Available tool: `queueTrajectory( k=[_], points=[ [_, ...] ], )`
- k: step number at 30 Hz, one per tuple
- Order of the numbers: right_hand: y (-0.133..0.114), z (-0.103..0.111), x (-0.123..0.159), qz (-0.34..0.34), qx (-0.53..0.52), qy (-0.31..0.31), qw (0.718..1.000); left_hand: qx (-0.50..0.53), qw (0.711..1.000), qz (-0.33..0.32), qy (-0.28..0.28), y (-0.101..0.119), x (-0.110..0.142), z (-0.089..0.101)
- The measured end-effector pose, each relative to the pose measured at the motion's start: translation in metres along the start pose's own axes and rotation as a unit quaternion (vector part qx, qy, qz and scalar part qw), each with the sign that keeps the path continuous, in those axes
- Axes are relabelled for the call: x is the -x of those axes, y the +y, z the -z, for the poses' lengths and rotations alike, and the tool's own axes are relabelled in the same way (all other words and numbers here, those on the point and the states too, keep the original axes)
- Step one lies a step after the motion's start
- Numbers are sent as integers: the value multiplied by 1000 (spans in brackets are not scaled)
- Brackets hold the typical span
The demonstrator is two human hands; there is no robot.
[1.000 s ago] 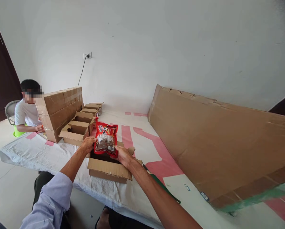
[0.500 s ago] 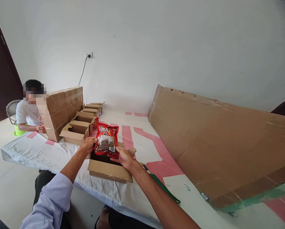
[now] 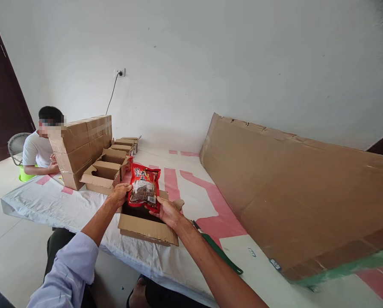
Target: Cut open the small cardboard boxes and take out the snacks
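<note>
A red snack packet [image 3: 144, 187] with a clear window stands upright over an open cardboard box [image 3: 148, 228] on the white-covered table [image 3: 66, 205]. My left hand [image 3: 120, 193] grips the packet's lower left edge. My right hand [image 3: 166, 210] holds its lower right corner from below. The box's flaps are spread and its inside is dark.
A row of open small boxes [image 3: 102, 176] and a stack of taped cartons [image 3: 81, 145] stand at the far left, where another person [image 3: 37, 147] sits. A large flat cardboard sheet [image 3: 294, 188] leans on the right. A green-handled tool [image 3: 217, 252] lies by my right arm.
The packet and both hands have barely shifted, a touch to the right. The person at the far left has moved slightly.
</note>
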State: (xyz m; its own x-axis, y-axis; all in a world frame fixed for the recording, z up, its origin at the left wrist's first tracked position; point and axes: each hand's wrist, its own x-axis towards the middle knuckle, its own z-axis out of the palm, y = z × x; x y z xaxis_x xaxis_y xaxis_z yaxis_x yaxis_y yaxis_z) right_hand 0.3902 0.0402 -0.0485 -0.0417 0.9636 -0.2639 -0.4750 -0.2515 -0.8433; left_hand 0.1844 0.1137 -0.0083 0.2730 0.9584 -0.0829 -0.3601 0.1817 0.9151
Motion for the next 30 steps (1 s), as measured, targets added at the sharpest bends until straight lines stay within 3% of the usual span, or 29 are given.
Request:
queueTrajectory(
  k=[12, 16, 19, 22, 24, 27, 30],
  points=[
    [-5, -3, 19, 33, -17, -34, 999, 14, 999, 15, -28, 6, 16, -4],
    [-5, 0, 25, 85, 8, -15, 996, 5, 999, 20, -45, 9, 22, 0],
    [-8, 5, 31, 147, 39, 7, 988, -19, 999, -13, 29, 13, 22, 20],
    [-12, 10, 40, 187, 42, 27, 981, -47, 982, -49, 179, 18, 22, 58],
    [-15, 13, 46, 205, 30, 52, 977, -48, 969, -44, 238, 19, 21, 87],
    [-19, 19, 53, 223, 20, 92, 970, -49, 957, -10, 287, 14, 15, 119],
    [-26, 33, 61, 236, 27, 130, 963, -49, 953, 7, 298, 6, -1, 133]
  ],
)
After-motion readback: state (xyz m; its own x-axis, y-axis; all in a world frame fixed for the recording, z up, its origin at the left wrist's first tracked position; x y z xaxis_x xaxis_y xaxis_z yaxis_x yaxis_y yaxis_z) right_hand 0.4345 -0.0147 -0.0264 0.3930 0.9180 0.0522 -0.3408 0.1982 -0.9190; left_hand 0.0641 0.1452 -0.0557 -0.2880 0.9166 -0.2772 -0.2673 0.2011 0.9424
